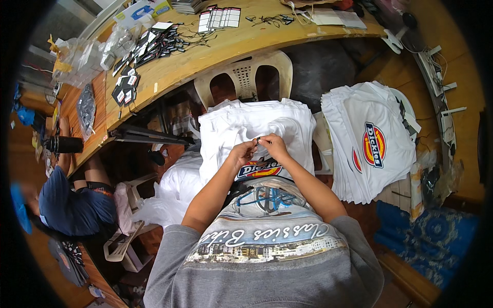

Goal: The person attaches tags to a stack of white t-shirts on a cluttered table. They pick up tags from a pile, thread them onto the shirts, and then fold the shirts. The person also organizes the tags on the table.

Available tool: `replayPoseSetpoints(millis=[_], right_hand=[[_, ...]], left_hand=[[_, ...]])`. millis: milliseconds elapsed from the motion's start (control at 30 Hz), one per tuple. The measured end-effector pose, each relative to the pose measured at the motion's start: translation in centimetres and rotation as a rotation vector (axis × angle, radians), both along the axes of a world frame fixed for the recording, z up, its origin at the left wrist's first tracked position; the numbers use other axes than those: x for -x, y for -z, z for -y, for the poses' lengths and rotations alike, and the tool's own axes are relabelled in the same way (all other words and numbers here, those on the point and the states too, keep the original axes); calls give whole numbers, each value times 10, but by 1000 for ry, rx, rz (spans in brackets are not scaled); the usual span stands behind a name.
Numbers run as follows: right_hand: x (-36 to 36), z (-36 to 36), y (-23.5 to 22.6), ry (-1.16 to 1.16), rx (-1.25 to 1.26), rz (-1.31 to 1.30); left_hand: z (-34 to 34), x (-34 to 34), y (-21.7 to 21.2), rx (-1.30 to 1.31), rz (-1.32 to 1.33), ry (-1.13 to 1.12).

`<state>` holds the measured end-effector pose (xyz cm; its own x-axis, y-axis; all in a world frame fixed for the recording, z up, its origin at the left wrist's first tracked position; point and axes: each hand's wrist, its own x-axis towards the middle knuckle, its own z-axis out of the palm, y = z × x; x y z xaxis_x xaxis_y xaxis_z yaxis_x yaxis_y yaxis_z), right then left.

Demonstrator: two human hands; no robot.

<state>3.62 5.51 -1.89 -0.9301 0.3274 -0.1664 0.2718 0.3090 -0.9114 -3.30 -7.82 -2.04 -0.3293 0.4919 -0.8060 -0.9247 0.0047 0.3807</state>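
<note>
My left hand (243, 153) and my right hand (275, 147) meet over a pile of white T-shirts (226, 123) in front of me. Their fingertips pinch a small black piece (257, 140), too small to make out fully. Just below my hands, a red, yellow and blue printed logo (260, 168) shows on the top shirt, partly covered by a dark thing I cannot make out. To the right lies a second, fanned stack of white T-shirts (344, 133) bearing the same print, with black tags (408, 123) on its far edge.
A plastic chair (244, 72) stands beyond the pile. Along the far table (174, 77) lie a heap of black hang tags (154, 46), white cards (220, 19) and clear plastic bags (84, 56). At left sits another person (77, 203), near a black cup (64, 144).
</note>
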Motion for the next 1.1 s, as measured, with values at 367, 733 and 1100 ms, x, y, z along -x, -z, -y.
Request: replayPoseSetpoints(millis=[367,733,1100], right_hand=[[-6,-35,-1,-174,98,197],[-16,-45,-18,-58,605,222],[-1,-11,-13,-29,305,105]], left_hand=[[-1,9,-21,252,-565,99],[1,36,-31,654,-1222,670],[1,24,-17,190,-369,252]])
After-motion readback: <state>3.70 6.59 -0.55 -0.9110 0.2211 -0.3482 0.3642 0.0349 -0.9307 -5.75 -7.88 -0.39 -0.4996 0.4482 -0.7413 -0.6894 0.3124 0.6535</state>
